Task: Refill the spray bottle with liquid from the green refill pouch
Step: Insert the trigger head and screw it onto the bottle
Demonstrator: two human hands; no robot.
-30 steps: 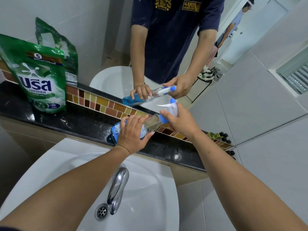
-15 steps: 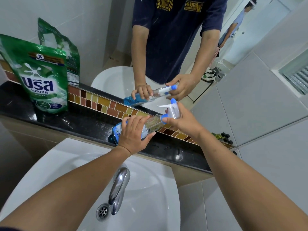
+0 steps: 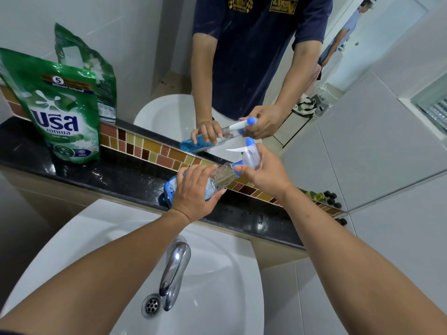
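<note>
White sink [image 3: 79, 235] — chrome tap [image 3: 174, 269] over its drain [image 3: 152, 305]

The left hand [image 3: 193, 192] gripped the tilted spray bottle [image 3: 217, 178], its base on the black ledge [image 3: 121, 175]. The right hand [image 3: 262, 172] held the trigger head [image 3: 249, 154], apparently at the blue collar. The green refill pouch [image 3: 60, 110] stood upright, well apart. Below lay the white sink [image 3: 217, 274] and chrome tap [image 3: 174, 269].

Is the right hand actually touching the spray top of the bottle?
Touching. The head view shows the right hand wrapped around the spray head of the spray bottle, fingers at the blue collar, while the left hand grips the bottle's body.
</note>
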